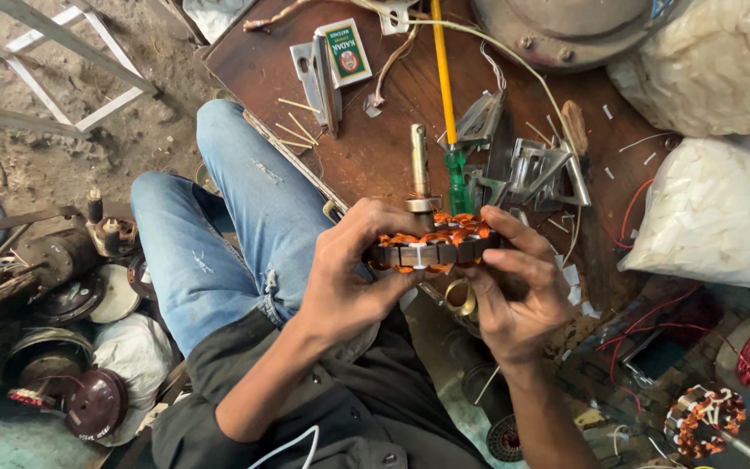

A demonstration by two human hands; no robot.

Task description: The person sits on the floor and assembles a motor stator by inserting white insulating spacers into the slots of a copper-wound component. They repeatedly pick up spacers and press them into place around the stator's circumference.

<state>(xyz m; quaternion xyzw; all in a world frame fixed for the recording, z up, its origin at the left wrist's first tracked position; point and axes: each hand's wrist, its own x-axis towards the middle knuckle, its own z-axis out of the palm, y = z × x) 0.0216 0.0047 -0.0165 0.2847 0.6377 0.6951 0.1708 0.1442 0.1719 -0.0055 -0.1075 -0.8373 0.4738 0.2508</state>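
Observation:
Both my hands hold a round motor stator with copper-orange windings and a grey laminated rim, over the edge of a brown wooden board. My left hand grips its left side, thumb on top. My right hand clasps the right side, fingers curled over the rim. A metal shaft rises from the stator's middle. Behind it stands a green-handled screwdriver with a yellow shank.
Bent metal brackets, a small green-and-white box, thin sticks and wires lie on the board. White sacks fill the right. Another wound stator and red wire lie bottom right. Old motor parts crowd the left.

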